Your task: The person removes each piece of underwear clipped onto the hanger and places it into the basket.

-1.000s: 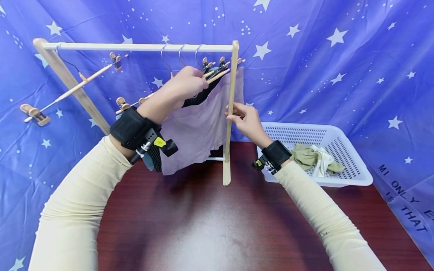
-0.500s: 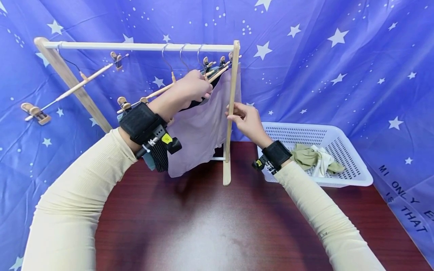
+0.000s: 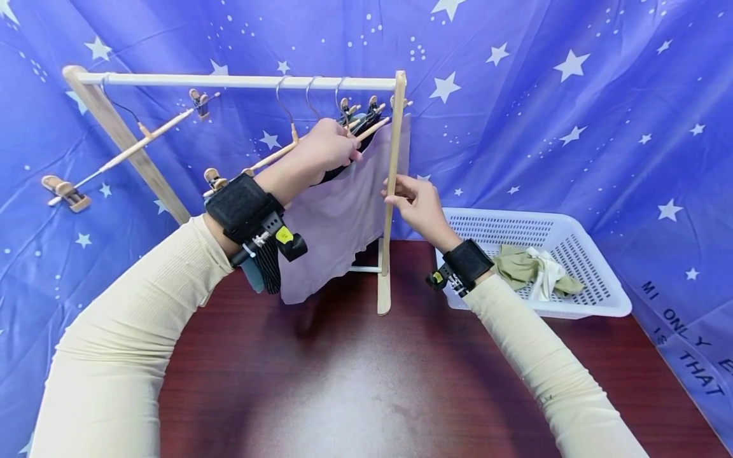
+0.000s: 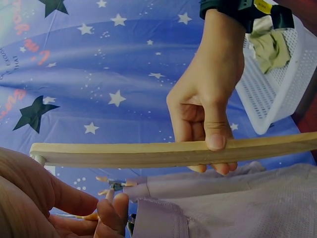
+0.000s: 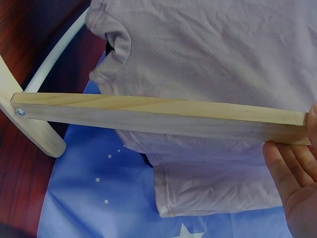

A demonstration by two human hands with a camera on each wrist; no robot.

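A wooden rack stands on the table, bearing several clip hangers. My left hand is at the middle of the nearest clothed hanger, just below its hook, its fingers curled around it. From that hanger hangs a pale mauve garment; in the left wrist view a clip sits at its waistband. Darker clothes, one striped, hang behind it. My right hand grips the rack's right upright between thumb and fingers. In the right wrist view the upright crosses before the garment.
A white perforated basket at the right holds an olive cloth and a white cloth. A bare clip hanger hangs at the rack's left. A blue starry curtain stands behind the dark red table.
My left hand has shifted slightly right and down along with the hanger. The mauve garment swung right, then partly back. My right hand has kept its hold on the upright.
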